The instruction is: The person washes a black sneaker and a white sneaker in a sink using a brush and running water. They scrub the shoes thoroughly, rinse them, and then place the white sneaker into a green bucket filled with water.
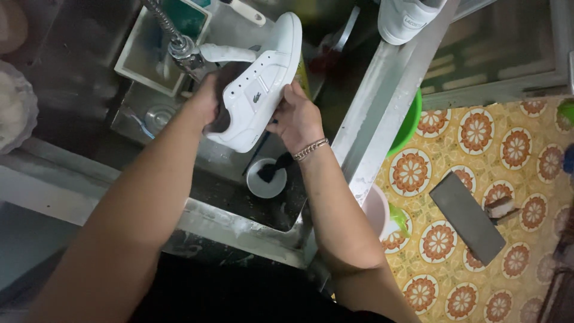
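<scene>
A white sneaker (263,84) with a dark lining is held on its side over a steel sink (239,227), under the metal tap (182,48). My left hand (206,101) grips its heel end, fingers partly inside the opening. My right hand (299,116), with a chain bracelet at the wrist, presses against the shoe's sole edge; whether it holds a cloth or brush is hidden. Below in the basin lies a small white bowl (266,179) with a dark brush in it.
A second white sneaker (403,21) stands on the sink's steel rim at top right. A green basin (409,122) and pink bucket (378,209) sit beside the sink on patterned floor tiles, near a grey flat slab (466,218). A white tub (158,45) sits behind the tap.
</scene>
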